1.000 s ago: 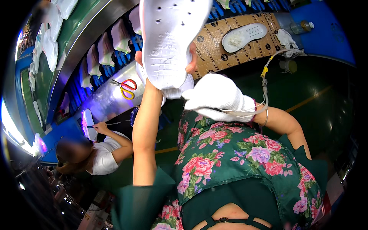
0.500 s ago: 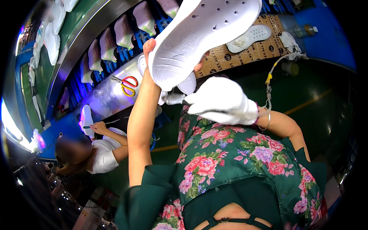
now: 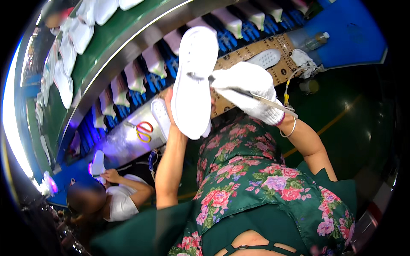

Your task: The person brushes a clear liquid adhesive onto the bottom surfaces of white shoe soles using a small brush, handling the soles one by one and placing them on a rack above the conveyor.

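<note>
Upright before me is a white shoe sole, with my left hand closed around its lower half, thumb on the left edge and fingertips just showing on the right. A white knit glove covers my right hand, which is closed on a thin brush with a flat pale handle. Its dark tip meets the sole's surface near the middle. Behind my left wrist, another white sole lies on the clear-plastic-covered ledge.
Scissors with red and yellow handles lie left. A perforated sole rests on printed cardboard, near a crumpled white glove and a bottle. Shoe uppers on lasts line the rack; a co-worker holds a sole.
The sole has turned from its patterned, holed underside to its smooth face and moved lower left. My gloved right hand has risen, bringing the brush tip onto it. The view has shifted.
</note>
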The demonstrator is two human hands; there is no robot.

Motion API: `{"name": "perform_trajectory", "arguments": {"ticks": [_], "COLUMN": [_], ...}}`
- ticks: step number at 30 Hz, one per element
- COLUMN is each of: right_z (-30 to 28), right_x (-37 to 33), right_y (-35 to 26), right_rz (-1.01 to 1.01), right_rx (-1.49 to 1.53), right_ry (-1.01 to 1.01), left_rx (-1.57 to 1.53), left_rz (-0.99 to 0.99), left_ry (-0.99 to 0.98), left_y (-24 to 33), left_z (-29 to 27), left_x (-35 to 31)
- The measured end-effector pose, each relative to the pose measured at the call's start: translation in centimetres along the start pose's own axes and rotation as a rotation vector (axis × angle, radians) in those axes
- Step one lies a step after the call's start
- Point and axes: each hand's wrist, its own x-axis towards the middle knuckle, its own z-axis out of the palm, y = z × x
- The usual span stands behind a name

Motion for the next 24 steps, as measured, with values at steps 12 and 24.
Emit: {"name": "perform_trajectory", "arguments": {"ticks": [12,24], "right_z": [-5.5,0.9], "right_x": [-3.9,-9.1], "right_y": [-1.2,1.5], "right_rz": [0.645,0.908], "right_rx": [0.738,0.451], "right_ry": [0.33,0.201], "left_rx": [0.201,-0.03], "left_rz": [-0.003,0.096], "left_ry": [-0.448,-0.135], "left_y": [2.5,7.5], "left_z": [5.9,16.4], "left_x": [1.1,20.2]}}
